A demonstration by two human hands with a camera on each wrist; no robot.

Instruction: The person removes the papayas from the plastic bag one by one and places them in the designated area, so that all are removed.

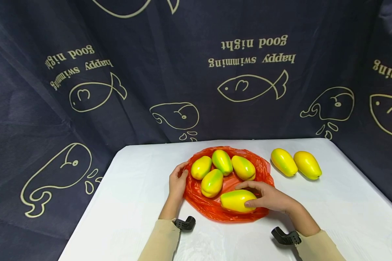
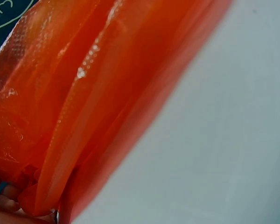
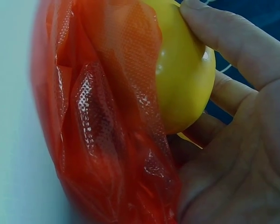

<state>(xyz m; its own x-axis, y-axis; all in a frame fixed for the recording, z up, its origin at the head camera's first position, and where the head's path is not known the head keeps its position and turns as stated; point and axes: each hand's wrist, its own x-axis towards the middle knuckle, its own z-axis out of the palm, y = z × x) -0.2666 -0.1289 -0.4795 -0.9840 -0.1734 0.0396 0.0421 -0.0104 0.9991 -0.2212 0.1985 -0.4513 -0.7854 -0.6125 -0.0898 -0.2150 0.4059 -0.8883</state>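
A red plastic bag [image 1: 225,185] lies spread with its mouth up, and several glossy yellow-green papayas [image 1: 212,183] sit inside it. My right hand [image 1: 264,195] grips another papaya [image 1: 237,201] at the bag's near right side. In the right wrist view, the thumb and fingers curve round this papaya [image 3: 186,70], and the red film [image 3: 107,116] covers part of it. At the bag's left edge, my left hand [image 1: 178,183] holds the rim between thumb and fingers. The left wrist view shows gathered bag film [image 2: 98,93] at those fingers, which are partly cut off by the frame.
Two more papayas [image 1: 284,162] lie side by side on the white table [image 1: 134,188], to the right of the bag. Behind the table hangs a dark blue cloth [image 1: 183,65] printed with fish and whales. Black wrist cameras [image 1: 185,223] are strapped on both wrists.
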